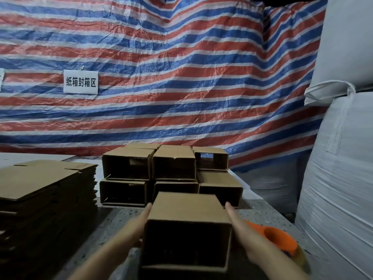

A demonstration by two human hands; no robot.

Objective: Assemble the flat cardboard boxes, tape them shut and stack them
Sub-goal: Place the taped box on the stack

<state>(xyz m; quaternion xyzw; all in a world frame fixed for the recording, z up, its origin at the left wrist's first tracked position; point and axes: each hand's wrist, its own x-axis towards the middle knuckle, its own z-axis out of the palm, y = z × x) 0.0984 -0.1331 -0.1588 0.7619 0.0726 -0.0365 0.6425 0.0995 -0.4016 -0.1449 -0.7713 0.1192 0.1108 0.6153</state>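
An assembled cardboard box point(184, 209) lies on its side in front of me, its open end facing me. My left hand point(137, 225) presses flat against its left wall with straight fingers. My right hand point(242, 229) presses flat against its right wall the same way. Just beyond it stands a two-level stack of assembled boxes point(173, 164), open ends toward me. A tall pile of flat cardboard blanks point(44, 178) sits at the left on the speckled table point(113, 221).
An orange tape dispenser point(280, 239) lies on the table right behind my right hand. Big white bulk sacks point(339, 178) fill the right side. A red, white and blue striped tarp point(181, 77) with a paper sign point(80, 81) hangs behind.
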